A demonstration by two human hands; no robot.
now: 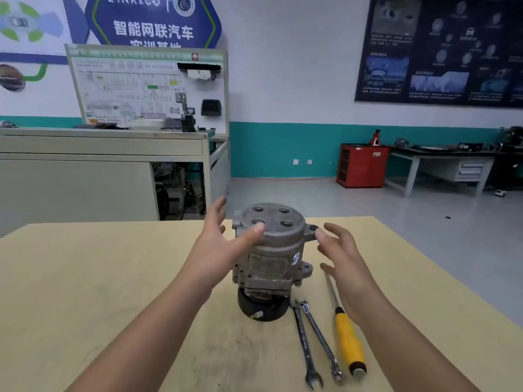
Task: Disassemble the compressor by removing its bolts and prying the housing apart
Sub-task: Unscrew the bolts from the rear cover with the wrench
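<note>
- The left hand has its fingers straight and spread, pointing up and away, and grips nothing. Its thumb tip lies against the near edge of the compressor's top cap.
- The right hand is also spread wide, fingers slightly bent, with nothing held. Its fingertips are just beside the mounting ear on the compressor's right side; whether they touch it cannot be told.
- The compressor stands upright between the two hands on its black pulley, with four recessed bolt holes showing in the top cap.
- It sits near the middle of a light wooden table.
- Just right of its base lie two wrenches, side by side.
- Beside them is a screwdriver with a yellow handle, its shaft running under the right hand.
</note>
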